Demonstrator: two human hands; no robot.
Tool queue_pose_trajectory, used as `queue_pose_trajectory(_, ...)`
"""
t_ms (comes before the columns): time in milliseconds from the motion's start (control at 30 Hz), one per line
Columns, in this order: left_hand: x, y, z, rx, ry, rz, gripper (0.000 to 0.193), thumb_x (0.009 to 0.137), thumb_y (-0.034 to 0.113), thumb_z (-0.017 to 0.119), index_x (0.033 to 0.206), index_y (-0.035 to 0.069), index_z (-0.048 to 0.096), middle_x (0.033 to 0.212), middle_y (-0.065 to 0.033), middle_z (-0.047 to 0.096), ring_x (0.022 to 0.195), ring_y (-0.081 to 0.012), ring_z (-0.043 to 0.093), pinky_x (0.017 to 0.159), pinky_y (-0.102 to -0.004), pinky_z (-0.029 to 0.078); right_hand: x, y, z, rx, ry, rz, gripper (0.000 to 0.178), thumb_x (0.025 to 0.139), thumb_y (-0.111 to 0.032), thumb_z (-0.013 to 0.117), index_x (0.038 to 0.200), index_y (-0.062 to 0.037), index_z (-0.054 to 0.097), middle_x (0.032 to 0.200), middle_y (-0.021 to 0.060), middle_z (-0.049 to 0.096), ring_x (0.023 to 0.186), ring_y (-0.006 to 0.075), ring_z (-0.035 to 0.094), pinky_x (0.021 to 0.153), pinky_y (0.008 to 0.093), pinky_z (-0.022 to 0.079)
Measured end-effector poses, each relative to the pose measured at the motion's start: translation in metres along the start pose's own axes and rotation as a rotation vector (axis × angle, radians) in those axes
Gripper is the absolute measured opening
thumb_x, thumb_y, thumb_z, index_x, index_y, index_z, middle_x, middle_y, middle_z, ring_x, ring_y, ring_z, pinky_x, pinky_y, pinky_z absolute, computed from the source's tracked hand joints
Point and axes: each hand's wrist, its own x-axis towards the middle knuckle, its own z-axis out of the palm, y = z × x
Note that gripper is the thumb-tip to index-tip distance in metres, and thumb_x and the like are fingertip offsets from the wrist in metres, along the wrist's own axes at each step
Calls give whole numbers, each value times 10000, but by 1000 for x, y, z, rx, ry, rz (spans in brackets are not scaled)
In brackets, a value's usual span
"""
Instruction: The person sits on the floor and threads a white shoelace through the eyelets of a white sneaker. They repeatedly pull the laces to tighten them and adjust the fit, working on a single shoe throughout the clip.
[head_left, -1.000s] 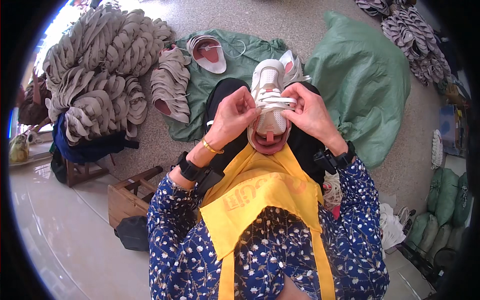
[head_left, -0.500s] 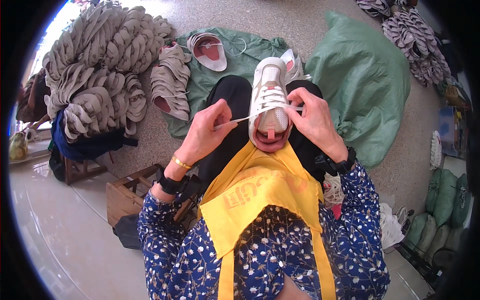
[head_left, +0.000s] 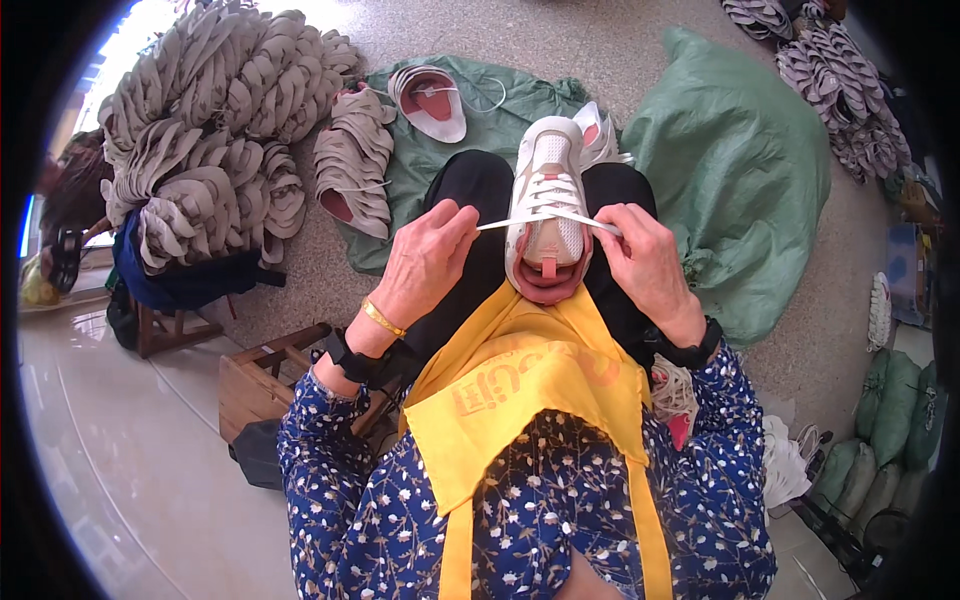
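A white and beige sneaker upper (head_left: 548,175) with a pink lining rests between my knees, its toe pointing away from me. White shoelace (head_left: 545,215) runs through its eyelets, and the two ends cross over the tongue. My left hand (head_left: 432,255) pinches one end off to the left of the shoe. On the other side my right hand (head_left: 645,265) pinches the other end between thumb and fingers. Both lace ends look stretched nearly straight. A yellow apron (head_left: 530,380) covers my lap just below the shoe's opening.
Bundled grey shoe uppers (head_left: 215,120) are heaped at the far left. A row of nested uppers (head_left: 352,160) and a single upper (head_left: 430,100) lie by a green sheet (head_left: 400,185). At right stands a large green sack (head_left: 735,190); a wooden stool (head_left: 255,390) is at left.
Both hands have drawn the lace ends a little; the right hand has moved slightly down and outward from the shoe. The whole view has shifted a little.
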Motion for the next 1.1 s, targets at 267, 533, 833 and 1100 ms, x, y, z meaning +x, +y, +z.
queue_pose_trajectory(267, -14, -7, -5, 28, 42, -70, 135, 894, 36, 679, 872, 42, 546, 837, -153, 524, 752, -404, 585, 621, -469, 480, 0, 4, -9, 11, 33, 0, 62, 936, -12, 653, 996, -10, 671, 943, 162, 655, 864, 391, 653, 738, 449, 524)
queue_pose_trajectory(533, -26, -30, -10, 51, 83, -49, 127, 882, 74, 687, 915, 23, 576, 986, -141, 545, 952, -345, 579, 793, -437, 516, -12, 2, -17, -70, 49, 32, 82, 955, -4, 650, 1024, 23, 687, 952, 166, 683, 863, 352, 671, 764, 419, 526)
queue_pose_trajectory(833, -36, -48, -17, 228, 114, -76, 116, 867, 68, 686, 893, 25, 582, 969, -138, 532, 967, -332, 550, 793, -421, 498, -25, 36, -31, -112, 51, 114, 113, 984, -17, 616, 1051, 30, 693, 959, 167, 686, 853, 339, 665, 752, 408, 515)
queue_pose_trajectory(1100, -53, -84, -43, 327, 209, -225, 102, 852, 52, 648, 921, 35, 575, 861, -138, 584, 885, -369, 631, 756, -465, 535, -52, 84, -52, -143, 99, 213, 139, 1001, -39, 607, 1068, 39, 700, 980, 172, 713, 867, 322, 683, 766, 398, 523)
